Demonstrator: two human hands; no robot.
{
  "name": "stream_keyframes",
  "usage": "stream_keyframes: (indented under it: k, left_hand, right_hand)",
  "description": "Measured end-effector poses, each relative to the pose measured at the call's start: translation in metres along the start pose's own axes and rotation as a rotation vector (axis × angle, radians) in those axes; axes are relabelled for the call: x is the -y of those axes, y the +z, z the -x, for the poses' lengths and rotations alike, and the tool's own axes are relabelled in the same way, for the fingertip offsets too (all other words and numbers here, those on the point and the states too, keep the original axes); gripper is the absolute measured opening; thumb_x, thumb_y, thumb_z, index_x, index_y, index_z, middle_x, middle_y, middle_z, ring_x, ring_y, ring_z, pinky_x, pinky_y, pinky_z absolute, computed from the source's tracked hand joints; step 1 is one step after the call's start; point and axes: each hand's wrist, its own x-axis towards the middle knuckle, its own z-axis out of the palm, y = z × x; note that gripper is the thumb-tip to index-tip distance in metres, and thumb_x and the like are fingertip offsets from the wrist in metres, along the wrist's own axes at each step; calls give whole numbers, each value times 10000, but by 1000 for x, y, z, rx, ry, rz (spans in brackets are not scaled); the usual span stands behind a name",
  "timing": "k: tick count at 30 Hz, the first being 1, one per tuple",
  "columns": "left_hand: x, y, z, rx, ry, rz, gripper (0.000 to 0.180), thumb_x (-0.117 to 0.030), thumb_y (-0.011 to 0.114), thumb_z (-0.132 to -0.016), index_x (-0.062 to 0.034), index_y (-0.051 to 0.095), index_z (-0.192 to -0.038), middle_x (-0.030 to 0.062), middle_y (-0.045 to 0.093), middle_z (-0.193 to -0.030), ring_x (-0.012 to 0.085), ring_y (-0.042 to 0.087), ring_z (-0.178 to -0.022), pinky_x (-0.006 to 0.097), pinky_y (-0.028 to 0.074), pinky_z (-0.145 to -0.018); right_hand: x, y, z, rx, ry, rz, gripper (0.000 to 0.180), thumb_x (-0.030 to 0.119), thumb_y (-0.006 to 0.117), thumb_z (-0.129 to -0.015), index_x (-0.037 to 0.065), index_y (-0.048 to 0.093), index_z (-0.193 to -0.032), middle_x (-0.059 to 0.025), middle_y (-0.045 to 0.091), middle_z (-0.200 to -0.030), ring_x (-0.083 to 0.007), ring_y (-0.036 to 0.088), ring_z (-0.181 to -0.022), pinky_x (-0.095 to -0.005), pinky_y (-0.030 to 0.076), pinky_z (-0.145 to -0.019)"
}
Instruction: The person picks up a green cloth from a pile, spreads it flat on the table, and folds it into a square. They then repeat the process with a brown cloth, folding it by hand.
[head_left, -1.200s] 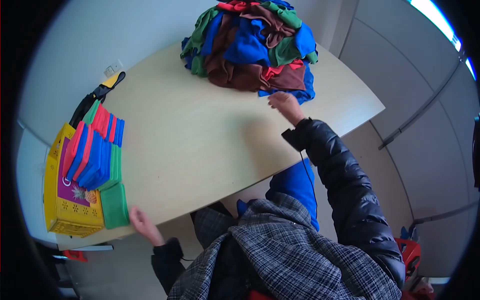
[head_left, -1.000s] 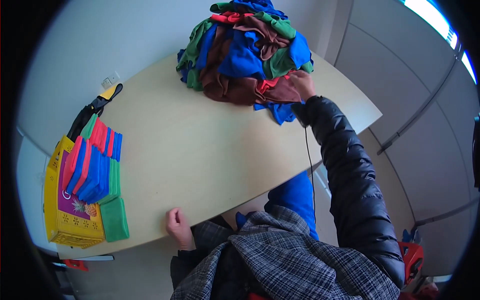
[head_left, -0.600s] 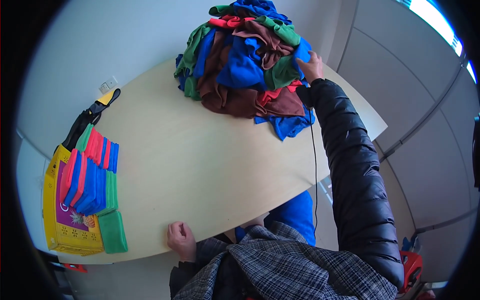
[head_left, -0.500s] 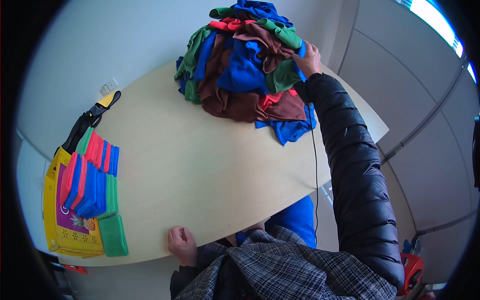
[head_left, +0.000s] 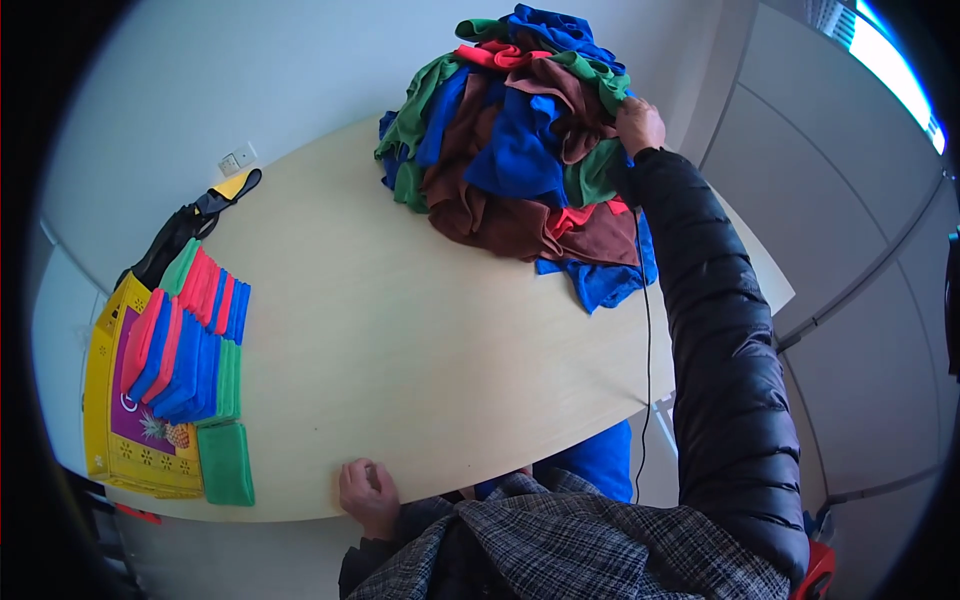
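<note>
A tall heap of crumpled cloths (head_left: 520, 150) in blue, green, brown and red lies at the far side of the table. On the heap's right flank is my right hand (head_left: 641, 126), its fingers pinched against the edge of a cloth; which colour they grip is partly hidden. My left hand (head_left: 368, 492) rests with curled fingers on the table's near edge, holding nothing I can see. To its left, folded cloths (head_left: 190, 370) in red, blue and green stand in rows by a yellow and purple box (head_left: 120, 440). A folded green cloth (head_left: 227, 464) lies at the near end.
Behind the box lies a black strap-like item with a yellow part (head_left: 195, 225). A thin black cable (head_left: 648, 350) runs down over the table (head_left: 400, 340) beside my right sleeve. A wall with a socket (head_left: 238, 158) borders the far left; grey partition panels (head_left: 800, 170) stand at right.
The view has shifted, so the heap and table sit slightly further right and lower. My right hand's fingers have drawn in closer on the cloth. My left hand stays at the edge.
</note>
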Motion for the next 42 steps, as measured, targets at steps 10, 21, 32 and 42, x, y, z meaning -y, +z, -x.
stream_keyframes:
  k: [10,21,32,42]
  left_hand:
    - [-4,-13,7,46,-37,-1,107,-125,648,-840,-66,590,-907,124,586,-874,365,589,-840,480,461,-701]
    - [-2,-5,12,82,-33,-4,157,-179,650,-877,-58,599,-963,130,602,-931,361,587,-899,464,474,-776]
    - [30,-15,15,143,-260,788,181,-197,584,-1002,-20,581,-1043,15,593,-863,117,559,-766,315,478,-666]
    - [30,-8,21,260,-220,804,208,-225,569,-1026,-17,565,-1019,13,568,-824,85,524,-715,254,445,-526]
  right_hand:
    - [52,-68,161,23,-426,-394,42,46,606,-829,38,565,-832,-162,571,-844,-390,613,-860,-447,507,-698]
    - [194,-102,374,585,-552,-972,119,98,663,-838,36,589,-907,-169,595,-884,-400,608,-820,-454,505,-707]
    - [277,-155,467,830,-591,-1247,163,215,652,-855,54,643,-880,-172,660,-853,-392,645,-806,-464,524,-705]
    - [158,-161,421,516,-55,-1001,158,197,639,-928,53,679,-980,-162,683,-891,-347,675,-805,-414,542,-719]
